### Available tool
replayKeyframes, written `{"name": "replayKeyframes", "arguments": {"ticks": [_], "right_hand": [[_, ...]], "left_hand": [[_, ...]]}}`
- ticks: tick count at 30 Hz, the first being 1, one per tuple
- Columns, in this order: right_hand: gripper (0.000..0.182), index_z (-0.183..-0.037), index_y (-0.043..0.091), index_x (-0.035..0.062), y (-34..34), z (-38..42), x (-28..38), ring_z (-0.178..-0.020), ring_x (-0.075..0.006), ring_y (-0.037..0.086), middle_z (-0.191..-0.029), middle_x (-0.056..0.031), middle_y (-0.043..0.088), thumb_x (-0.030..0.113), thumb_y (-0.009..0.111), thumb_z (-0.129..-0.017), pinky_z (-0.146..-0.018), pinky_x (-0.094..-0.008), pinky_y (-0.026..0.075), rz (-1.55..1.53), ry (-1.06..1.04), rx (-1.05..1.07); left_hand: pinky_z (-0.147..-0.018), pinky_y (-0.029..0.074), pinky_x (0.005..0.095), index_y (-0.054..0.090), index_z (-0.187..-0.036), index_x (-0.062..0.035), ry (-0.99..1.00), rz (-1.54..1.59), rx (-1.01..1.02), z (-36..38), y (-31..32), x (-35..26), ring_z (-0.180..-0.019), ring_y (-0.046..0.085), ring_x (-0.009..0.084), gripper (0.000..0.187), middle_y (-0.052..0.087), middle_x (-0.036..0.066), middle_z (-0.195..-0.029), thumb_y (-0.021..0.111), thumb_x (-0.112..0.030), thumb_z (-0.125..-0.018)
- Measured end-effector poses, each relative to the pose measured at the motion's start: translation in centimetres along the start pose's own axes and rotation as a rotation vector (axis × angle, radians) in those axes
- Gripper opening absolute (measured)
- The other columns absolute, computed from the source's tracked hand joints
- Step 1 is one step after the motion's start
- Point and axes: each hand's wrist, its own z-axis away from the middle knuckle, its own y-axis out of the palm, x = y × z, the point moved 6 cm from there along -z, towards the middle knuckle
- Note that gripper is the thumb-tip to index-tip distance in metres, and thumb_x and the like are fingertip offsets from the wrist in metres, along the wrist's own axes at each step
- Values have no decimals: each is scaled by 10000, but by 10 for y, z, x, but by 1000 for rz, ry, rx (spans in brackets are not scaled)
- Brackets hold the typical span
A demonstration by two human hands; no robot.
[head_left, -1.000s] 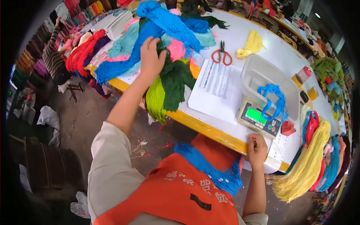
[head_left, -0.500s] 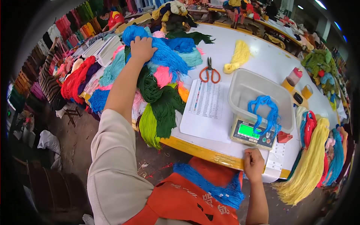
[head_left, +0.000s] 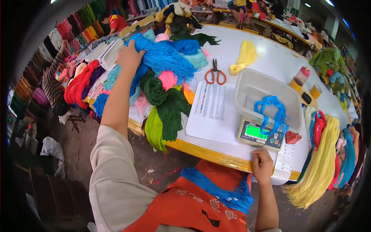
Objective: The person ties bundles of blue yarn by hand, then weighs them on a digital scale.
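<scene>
My left hand (head_left: 130, 58) is at the left edge of a large bright blue yarn skein (head_left: 166, 58), its fingers curled into the strands. Part of the skein hangs below that hand. At the front edge of the table, my right hand (head_left: 262, 165) is closed in a loose fist, with nothing seen sticking out of it. Just beyond it stands a digital scale (head_left: 261, 135) with a lit green display. A grey plastic tub (head_left: 266, 83) sits on the scale, and a small blue hank (head_left: 272, 112) lies in it and drapes over its near rim.
Orange-handled scissors (head_left: 215, 72), a printed colour chart (head_left: 212, 104) and a yellow skein (head_left: 244, 57) lie on the white table. Dark green yarn (head_left: 164, 108) piles up at left. Long yellow hanks (head_left: 315, 162) hang off the right edge. Blue yarn (head_left: 220, 189) lies across my lap.
My left hand has moved left from the top of the blue skein to its edge, and the skein's strands have shifted and spread. My right hand has barely moved.
</scene>
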Motion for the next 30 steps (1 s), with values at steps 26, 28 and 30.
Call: {"name": "replayKeyframes", "arguments": {"ticks": [26, 28, 30], "right_hand": [[541, -1300, 499, 36, 36, -11, 176, -1140, -330, 568, -1197, -176, 566, -80, 529, -772, -1010, -346, 436, -525, -330, 207], [510, -1288, 496, 23, 44, 2, 154, -1117, -272, 566, -1178, -150, 566, -79, 508, -789, -1002, -333, 439, -680, -146, 183], [440, -1269, 484, 13, 45, 12, 142, -1052, -124, 527, -1129, -78, 555, -75, 460, -838, -960, -284, 450, -878, 51, 131]], "left_hand": [[-1021, 424, 458, 395, -1437, -25, 413, 1299, 340, 335, -153, -83, -1262, 479, 374, 894, 461, 205, -1389, 848, -126, -673], [-1025, 425, 432, 393, -1440, -27, 542, 1104, 392, 342, -151, -85, -1282, 459, 365, 901, 451, 196, -1384, 869, -186, -691], [-1011, 436, 408, 431, -1400, -25, 614, 999, 490, 357, -139, -96, -1241, 489, 362, 809, 479, 199, -1348, 830, -151, -707]]}}
